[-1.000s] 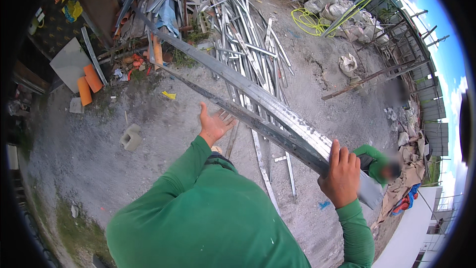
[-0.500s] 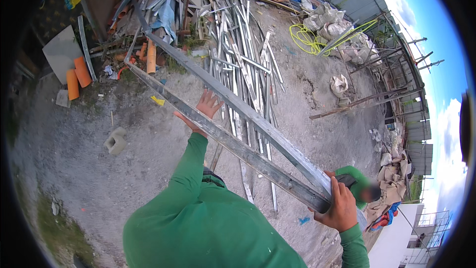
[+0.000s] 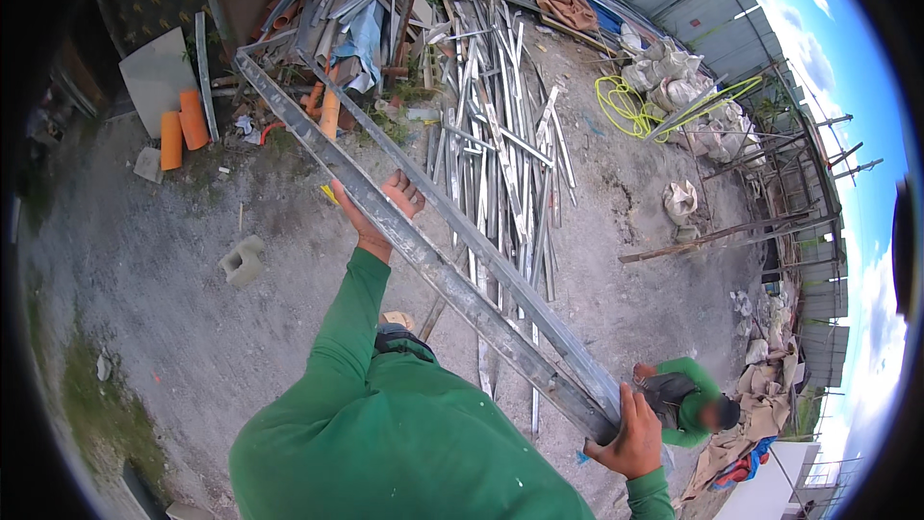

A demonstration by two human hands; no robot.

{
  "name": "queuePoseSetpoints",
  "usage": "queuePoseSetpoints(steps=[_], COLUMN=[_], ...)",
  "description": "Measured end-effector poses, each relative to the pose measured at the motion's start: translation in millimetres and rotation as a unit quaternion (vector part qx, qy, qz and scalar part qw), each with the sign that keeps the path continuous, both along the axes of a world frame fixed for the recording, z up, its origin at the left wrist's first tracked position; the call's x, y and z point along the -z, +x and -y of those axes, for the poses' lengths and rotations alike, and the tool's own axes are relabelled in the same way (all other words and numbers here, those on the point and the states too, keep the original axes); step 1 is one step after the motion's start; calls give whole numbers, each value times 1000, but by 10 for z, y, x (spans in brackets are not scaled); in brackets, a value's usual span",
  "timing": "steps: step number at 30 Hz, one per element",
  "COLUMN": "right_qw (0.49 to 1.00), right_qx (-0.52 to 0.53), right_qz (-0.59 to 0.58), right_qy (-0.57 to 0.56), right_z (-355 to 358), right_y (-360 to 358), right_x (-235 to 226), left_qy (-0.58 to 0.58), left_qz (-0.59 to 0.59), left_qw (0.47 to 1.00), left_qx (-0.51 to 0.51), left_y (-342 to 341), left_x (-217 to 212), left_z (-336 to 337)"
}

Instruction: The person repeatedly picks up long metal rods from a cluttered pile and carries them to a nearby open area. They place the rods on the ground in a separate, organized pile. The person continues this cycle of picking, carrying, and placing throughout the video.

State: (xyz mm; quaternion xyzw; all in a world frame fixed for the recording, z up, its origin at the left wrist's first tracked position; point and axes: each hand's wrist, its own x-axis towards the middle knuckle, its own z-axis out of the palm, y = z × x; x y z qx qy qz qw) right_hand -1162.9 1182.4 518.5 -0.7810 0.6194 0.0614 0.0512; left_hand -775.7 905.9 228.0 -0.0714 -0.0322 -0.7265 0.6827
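Two long grey metal channels slant across in front of me from upper left to lower right, spread apart in the middle and meeting at the near right end. My right hand (image 3: 630, 435) is closed round that end, holding both together. Under the nearer channel (image 3: 423, 250) is my left hand (image 3: 383, 207), thumb on one side and curled fingers on the other. The farther channel (image 3: 472, 231) passes just beyond those fingers. Whether the two pieces join at the far left end, I cannot tell.
A heap of metal strips (image 3: 500, 144) lies ahead on the gravel. A co-worker in green (image 3: 688, 400) bends down at right. White sacks (image 3: 674, 77) and a yellow-green hose (image 3: 621, 111) lie farther back. Orange pipes (image 3: 192, 120) and a concrete block (image 3: 243, 260) are at left.
The channels have shifted left and down at their near end, with my right hand on them. My left hand's spread fingers have curled in. The co-worker shows more fully.
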Motion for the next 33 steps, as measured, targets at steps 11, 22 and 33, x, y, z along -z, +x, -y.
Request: queuePoseSetpoints(steps=[11,22,33], right_qw=[994,977,923], right_qx=[96,173,325], right_qz=[-2,54,94], right_qy=[-49,-112,-185], right_z=[-1055,-2633,-4240], right_y=[-366,-859,-870], right_x=[618,1312,1993], left_qy=[136,75,-44], left_qz=[155,327,360], left_qw=[978,932,883], left_qx=[9,139,297], left_y=[-305,-671,-735], left_x=[-207,-208,-415], left_z=[-703,-1830,-3024])
